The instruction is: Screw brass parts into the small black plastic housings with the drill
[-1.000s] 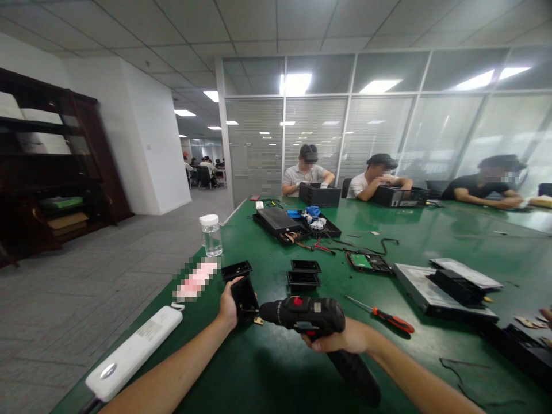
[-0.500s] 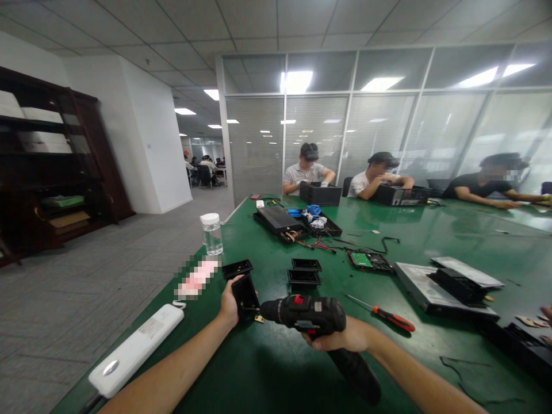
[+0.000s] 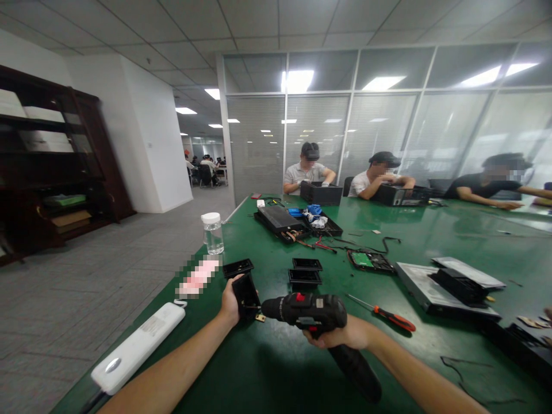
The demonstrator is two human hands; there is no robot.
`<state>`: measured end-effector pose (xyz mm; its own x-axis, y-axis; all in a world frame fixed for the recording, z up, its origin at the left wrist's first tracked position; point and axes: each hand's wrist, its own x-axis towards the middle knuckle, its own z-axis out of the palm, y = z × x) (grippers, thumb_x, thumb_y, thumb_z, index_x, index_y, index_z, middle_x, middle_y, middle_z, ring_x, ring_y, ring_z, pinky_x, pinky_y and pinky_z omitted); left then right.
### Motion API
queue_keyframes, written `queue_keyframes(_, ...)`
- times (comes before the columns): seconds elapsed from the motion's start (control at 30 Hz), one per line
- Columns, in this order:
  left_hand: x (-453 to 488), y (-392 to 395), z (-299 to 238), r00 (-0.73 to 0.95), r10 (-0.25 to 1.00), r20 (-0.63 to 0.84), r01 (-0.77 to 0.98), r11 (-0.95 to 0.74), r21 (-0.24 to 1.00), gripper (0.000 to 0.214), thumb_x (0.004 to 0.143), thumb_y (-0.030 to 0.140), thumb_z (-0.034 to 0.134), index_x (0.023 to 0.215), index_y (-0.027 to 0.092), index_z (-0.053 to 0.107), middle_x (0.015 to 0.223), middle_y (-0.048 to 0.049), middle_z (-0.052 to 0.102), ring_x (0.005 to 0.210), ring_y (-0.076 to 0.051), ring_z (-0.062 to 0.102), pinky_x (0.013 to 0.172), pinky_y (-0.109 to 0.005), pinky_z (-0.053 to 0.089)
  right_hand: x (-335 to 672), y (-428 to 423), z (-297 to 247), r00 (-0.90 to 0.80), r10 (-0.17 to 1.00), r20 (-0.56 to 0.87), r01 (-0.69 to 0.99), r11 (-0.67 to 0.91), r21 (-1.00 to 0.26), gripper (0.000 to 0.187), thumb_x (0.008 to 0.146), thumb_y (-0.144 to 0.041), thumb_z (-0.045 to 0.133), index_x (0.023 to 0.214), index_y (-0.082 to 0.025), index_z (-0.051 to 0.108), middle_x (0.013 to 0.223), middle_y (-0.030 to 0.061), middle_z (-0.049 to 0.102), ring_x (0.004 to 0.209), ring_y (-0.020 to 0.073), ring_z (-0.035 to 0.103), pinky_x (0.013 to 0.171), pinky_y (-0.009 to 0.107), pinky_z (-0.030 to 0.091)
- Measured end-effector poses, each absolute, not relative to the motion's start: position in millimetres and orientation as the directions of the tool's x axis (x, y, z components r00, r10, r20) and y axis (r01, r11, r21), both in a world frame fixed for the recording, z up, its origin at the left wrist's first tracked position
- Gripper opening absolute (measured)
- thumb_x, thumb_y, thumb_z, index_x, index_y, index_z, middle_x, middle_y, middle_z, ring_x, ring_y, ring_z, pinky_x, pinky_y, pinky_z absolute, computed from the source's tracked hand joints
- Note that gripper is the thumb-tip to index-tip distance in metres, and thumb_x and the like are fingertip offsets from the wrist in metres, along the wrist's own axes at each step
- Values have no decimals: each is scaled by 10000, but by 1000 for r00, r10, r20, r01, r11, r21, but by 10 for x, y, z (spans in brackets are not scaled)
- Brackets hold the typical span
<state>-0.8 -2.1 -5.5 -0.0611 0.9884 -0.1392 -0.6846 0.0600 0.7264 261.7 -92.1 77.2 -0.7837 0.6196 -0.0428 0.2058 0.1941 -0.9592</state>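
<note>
My left hand (image 3: 230, 302) grips a black rectangular plastic housing (image 3: 245, 292), tilted up with its hollow side toward the drill. A small brass-coloured piece (image 3: 260, 317) shows at its lower edge. My right hand (image 3: 340, 333) is wrapped round the handle of a black cordless drill (image 3: 306, 310) with red switches. The drill lies level and points left, its bit reaching into the housing; the exact contact of the tip is too small to make out. Beyond my left hand sits a similar black housing (image 3: 238, 268), and two more black housings (image 3: 304, 278) stand behind the drill.
An orange-and-black screwdriver (image 3: 390, 317) lies right of the drill. Further right is a silver metal case (image 3: 431, 287). A white power strip (image 3: 140, 345) and a lidded water jar (image 3: 213, 234) line the left edge of the green table (image 3: 241, 379). Co-workers sit across.
Almost nothing differs. The drill and housing hold their places in my hands, with only a slight shift of the whole view. At far right, a co-worker's arm has moved a little.
</note>
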Motion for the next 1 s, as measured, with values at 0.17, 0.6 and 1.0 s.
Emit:
queue_keyframes(0.17,-17,11,-84,-61,988,-139,-679,61,732,236,668,342,469,793,156,543,549,-35,562,500,-230,580,500,-358,446,2627,-848,636,-773,632,-61,178,123,-976,162,620,-191,538,777,-180,578,752,34,520,725,140,507,721,299,386)
queue_keyframes(0.6,-46,26,-41,-102,978,-183,-699,60,712,227,672,312,470,808,154,558,552,-28,557,484,-224,577,473,-351,447,2658,-835,613,-776,626,-73,140,58,-988,260,585,-178,551,843,-182,585,803,48,546,758,164,514,713,325,383)
queue_keyframes(1.0,-72,65,-87,-111,983,-146,-672,34,740,282,668,331,473,871,154,557,558,-30,568,497,-228,584,473,-345,448,2673,-874,689,-758,648,-75,125,31,-992,254,615,-183,540,862,-210,595,870,98,557,801,203,525,766,381,370)
